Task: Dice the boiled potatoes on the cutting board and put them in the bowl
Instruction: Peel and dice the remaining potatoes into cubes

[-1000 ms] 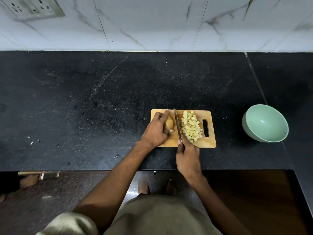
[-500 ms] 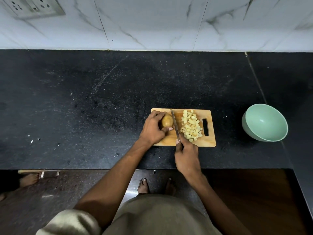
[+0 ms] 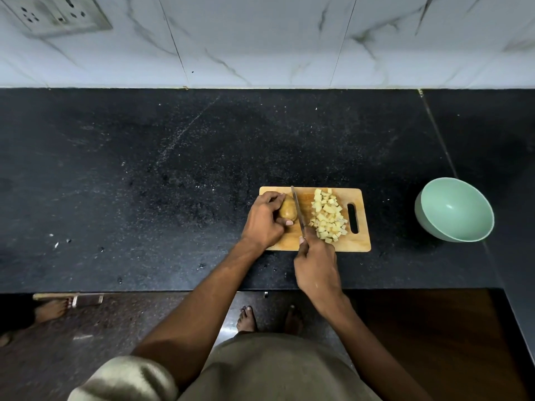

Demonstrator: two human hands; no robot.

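Observation:
A wooden cutting board lies on the black counter. My left hand grips a whole boiled potato at the board's left end. My right hand holds a knife by its handle, with the blade running away from me along the potato's right side. A pile of pale diced potato sits on the right half of the board. The mint green bowl stands empty on the counter to the right of the board.
The black counter stretches far to the left and behind the board, ending at a marble-tiled wall with a socket plate. Its front edge runs just below the board. Another person's foot shows on the floor at lower left.
My left hand turned the potato and shifted it slightly left on the board. The knife followed leftward, away from the diced pile, to the potato's right side.

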